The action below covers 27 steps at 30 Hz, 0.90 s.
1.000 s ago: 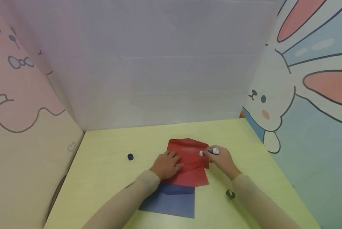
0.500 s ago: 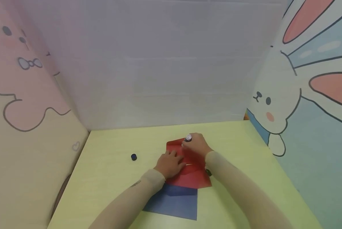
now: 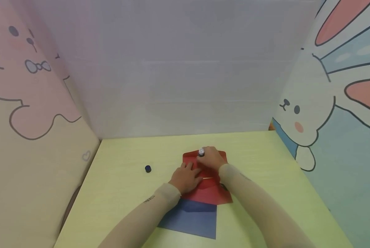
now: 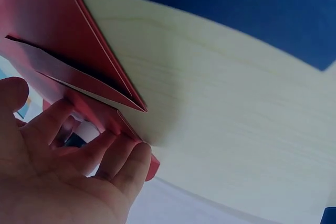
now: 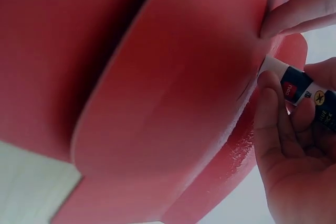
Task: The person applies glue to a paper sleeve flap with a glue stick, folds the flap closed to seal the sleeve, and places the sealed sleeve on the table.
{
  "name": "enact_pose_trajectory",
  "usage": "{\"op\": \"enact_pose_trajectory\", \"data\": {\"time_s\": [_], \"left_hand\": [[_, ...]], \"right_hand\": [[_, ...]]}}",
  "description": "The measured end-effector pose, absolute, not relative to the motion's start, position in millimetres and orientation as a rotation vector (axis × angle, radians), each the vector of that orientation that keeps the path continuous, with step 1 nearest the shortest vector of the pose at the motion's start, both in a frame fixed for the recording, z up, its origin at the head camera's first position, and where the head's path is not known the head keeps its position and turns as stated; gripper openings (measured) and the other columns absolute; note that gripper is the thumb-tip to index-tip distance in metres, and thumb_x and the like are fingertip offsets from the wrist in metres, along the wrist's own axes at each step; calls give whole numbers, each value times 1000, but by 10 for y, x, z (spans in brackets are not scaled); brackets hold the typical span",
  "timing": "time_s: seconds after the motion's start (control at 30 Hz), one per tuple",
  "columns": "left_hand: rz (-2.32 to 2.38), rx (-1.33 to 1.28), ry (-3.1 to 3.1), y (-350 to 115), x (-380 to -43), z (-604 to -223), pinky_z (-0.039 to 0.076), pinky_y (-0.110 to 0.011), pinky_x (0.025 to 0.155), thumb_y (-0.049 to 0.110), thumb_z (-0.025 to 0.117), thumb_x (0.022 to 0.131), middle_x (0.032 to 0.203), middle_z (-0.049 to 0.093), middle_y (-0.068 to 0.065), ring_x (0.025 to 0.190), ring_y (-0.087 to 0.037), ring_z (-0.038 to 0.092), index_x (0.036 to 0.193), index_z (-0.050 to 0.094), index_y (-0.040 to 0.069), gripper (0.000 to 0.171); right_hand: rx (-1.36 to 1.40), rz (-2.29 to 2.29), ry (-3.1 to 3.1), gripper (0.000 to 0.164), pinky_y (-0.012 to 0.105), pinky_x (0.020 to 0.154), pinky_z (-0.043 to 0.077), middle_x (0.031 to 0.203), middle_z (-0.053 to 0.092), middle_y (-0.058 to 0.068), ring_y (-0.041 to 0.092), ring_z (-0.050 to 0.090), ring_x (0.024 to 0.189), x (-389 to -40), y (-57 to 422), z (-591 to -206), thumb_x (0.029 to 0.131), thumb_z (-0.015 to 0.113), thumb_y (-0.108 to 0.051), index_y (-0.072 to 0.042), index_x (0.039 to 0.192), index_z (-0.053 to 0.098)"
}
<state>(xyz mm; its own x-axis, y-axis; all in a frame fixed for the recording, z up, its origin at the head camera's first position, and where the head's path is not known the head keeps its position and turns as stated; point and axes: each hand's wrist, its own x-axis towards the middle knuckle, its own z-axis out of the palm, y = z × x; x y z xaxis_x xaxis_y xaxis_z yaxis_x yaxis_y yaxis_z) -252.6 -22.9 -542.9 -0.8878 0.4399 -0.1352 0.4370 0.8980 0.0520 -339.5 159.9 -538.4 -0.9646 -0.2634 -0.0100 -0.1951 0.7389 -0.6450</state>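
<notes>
A folded red paper envelope [image 3: 207, 195] lies on the table, its flaps spread. My left hand [image 3: 185, 179] rests on its left part with the fingers spread, and in the left wrist view the fingertips [image 4: 137, 153] touch the red paper near a fold. With my right hand [image 3: 212, 159] I grip a glue stick [image 3: 201, 152], its white end against the envelope's far flap. Whitish glue streaks [image 5: 239, 148] run along that flap's fold in the right wrist view. Between the folds shows a narrow gap.
A blue paper sheet [image 3: 189, 220] with a folded edge lies nearer me, partly under the red envelope. Left of the envelope stands a small dark cap [image 3: 148, 168]. A small dark object [image 3: 223, 187] is partly hidden by my right sleeve. Walls enclose the table [image 3: 123, 193].
My right hand has moved left with the glue stick, from the envelope's right edge onto its far flap, tilting the stick more upright. My left hand stays on the paper.
</notes>
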Motion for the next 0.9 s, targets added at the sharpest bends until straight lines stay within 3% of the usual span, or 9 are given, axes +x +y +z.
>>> {"op": "enact_pose_trajectory", "data": {"time_s": [0.2,0.47,0.9], "left_hand": [[16,703,2930,-233,-2516,-5423,67,-48,108,55,63,118,160,66,-14,133,-34,63,168,67,33,54],[-12,711,2946,-240,-2531,-5480,68,-48,106,55,64,117,160,67,-15,133,-35,64,169,65,33,56],[-21,679,2948,-229,-2516,-5470,68,-48,110,54,64,118,168,64,-15,142,-37,63,171,63,34,56]], "right_hand": [[-398,-1021,2855,13,39,70,49,76,58,1,21,52,72,-3416,1651,-5419,90,69,-18,-12,81,63],[-309,-874,2906,14,42,74,53,84,66,5,24,57,77,-3443,1738,-5386,92,73,-21,-12,83,66],[-263,-854,2930,16,40,75,50,79,57,3,23,53,76,-3405,2021,-5355,89,72,-17,-14,79,60]]}}
